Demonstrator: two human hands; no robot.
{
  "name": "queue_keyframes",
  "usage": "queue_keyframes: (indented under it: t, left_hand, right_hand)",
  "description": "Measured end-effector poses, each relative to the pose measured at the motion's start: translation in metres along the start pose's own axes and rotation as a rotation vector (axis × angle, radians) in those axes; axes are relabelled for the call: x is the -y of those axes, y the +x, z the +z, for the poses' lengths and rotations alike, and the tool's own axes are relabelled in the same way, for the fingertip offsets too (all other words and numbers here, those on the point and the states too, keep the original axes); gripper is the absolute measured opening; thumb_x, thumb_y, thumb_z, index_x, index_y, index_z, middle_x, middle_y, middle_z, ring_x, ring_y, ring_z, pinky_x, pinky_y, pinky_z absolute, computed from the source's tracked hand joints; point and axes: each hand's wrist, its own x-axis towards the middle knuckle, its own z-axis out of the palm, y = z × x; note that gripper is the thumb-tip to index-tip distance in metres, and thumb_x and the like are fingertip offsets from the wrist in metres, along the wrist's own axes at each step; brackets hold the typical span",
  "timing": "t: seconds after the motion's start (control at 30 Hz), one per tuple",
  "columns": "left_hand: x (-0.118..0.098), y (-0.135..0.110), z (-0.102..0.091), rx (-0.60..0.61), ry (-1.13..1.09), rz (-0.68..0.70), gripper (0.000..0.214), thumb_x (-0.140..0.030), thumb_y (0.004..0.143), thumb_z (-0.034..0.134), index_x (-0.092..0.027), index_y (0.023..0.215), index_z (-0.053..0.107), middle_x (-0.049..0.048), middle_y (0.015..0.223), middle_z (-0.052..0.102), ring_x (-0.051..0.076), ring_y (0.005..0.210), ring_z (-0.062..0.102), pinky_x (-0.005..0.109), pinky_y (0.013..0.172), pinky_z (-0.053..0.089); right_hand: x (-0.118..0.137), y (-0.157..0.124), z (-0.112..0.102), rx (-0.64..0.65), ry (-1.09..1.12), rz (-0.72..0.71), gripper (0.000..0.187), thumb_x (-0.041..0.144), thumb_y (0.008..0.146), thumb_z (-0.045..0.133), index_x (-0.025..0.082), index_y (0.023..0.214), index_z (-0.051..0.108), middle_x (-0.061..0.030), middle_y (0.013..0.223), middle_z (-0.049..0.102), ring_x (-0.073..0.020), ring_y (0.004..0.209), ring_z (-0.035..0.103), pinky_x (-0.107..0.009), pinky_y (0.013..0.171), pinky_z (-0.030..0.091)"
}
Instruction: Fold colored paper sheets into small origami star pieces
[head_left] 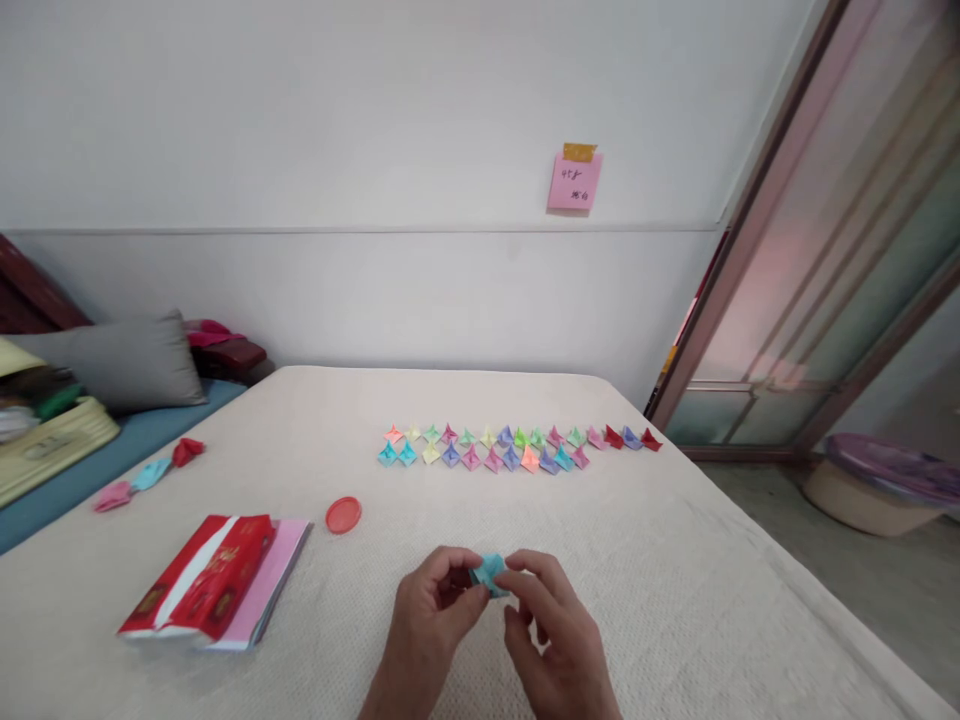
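A light-blue folded paper piece point(489, 571) is held above the near middle of the white-covered table point(660, 580). My left hand point(431, 615) pinches its left side between thumb and fingers. On the other side, the fingers of my right hand point(556, 630) are bent against the paper's right edge. Part of the paper is hidden behind my fingertips. Farther back, two rows of small folded paper pieces point(511, 458) in many colours stand across the table.
Left of my hands lie a red packet point(214, 575) on pink paper sheets point(264, 590) and a round red lid point(343, 515). Three folded papers point(152, 473) sit near the left edge. A pink note point(574, 182) is taped to the wall. A covered tub point(877, 485) stands right.
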Motion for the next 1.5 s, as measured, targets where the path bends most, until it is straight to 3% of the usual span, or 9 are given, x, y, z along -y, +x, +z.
queue_keyframes:
  t: [0.27, 0.53, 0.83, 0.97, 1.2, 1.5]
  left_hand:
    - [-0.001, -0.001, 0.002, -0.002, 0.003, -0.010, 0.009, -0.022, 0.076, 0.065, -0.016, 0.082, 0.065, 0.0018, 0.075, 0.064, 0.015, 0.070, 0.055, 0.027, 0.066, 0.044]
    - [0.001, 0.000, 0.003, 0.009, -0.020, -0.017, 0.012, -0.012, 0.071, 0.060, -0.015, 0.082, 0.062, -0.0005, 0.068, 0.059, 0.014, 0.065, 0.052, 0.025, 0.062, 0.042]
    - [0.003, -0.003, 0.002, -0.080, 0.334, 0.041, 0.004, -0.018, 0.076, 0.055, -0.017, 0.075, 0.059, -0.0008, 0.064, 0.058, 0.015, 0.061, 0.051, 0.025, 0.057, 0.040]
    - [0.002, -0.002, 0.002, -0.119, 0.318, 0.017, 0.007, -0.013, 0.072, 0.052, -0.017, 0.071, 0.058, -0.0016, 0.061, 0.056, 0.014, 0.059, 0.049, 0.025, 0.055, 0.039]
    - [0.001, 0.003, 0.000, -0.124, 0.119, -0.054, 0.016, -0.009, 0.065, 0.045, -0.017, 0.069, 0.058, -0.0008, 0.060, 0.057, 0.014, 0.059, 0.051, 0.026, 0.057, 0.041]
    - [0.005, 0.000, -0.004, -0.164, -0.209, -0.225, 0.015, -0.014, 0.071, 0.044, -0.017, 0.076, 0.058, 0.0022, 0.070, 0.064, 0.017, 0.067, 0.061, 0.030, 0.066, 0.045]
  right_hand:
    - [-0.001, -0.002, 0.004, 0.057, -0.042, -0.041, 0.021, 0.013, 0.086, 0.044, 0.023, 0.090, 0.062, -0.0077, 0.096, 0.056, -0.0151, 0.072, 0.060, -0.025, 0.058, 0.048]
    - [0.000, 0.001, -0.001, 0.011, -0.074, -0.149, 0.018, 0.010, 0.087, 0.046, 0.021, 0.088, 0.060, -0.0065, 0.092, 0.057, -0.0153, 0.079, 0.061, -0.024, 0.065, 0.051]
    - [-0.008, -0.004, 0.002, 0.072, -0.218, -0.231, 0.024, 0.008, 0.086, 0.041, 0.022, 0.091, 0.060, -0.0076, 0.094, 0.058, -0.0135, 0.066, 0.062, -0.024, 0.056, 0.049]
    - [-0.006, -0.005, 0.003, 0.060, -0.176, -0.239, 0.024, 0.007, 0.086, 0.042, 0.022, 0.089, 0.060, -0.0070, 0.093, 0.058, -0.0132, 0.067, 0.061, -0.023, 0.056, 0.048]
    - [-0.005, -0.001, 0.004, -0.026, 0.098, -0.034, 0.016, 0.011, 0.083, 0.050, 0.022, 0.075, 0.058, -0.0042, 0.085, 0.057, -0.0157, 0.075, 0.057, -0.024, 0.061, 0.044]
    - [-0.011, 0.006, -0.004, -0.040, 0.440, 0.403, 0.010, 0.014, 0.069, 0.062, 0.021, 0.061, 0.060, -0.0010, 0.076, 0.058, -0.0155, 0.066, 0.050, -0.025, 0.057, 0.038]
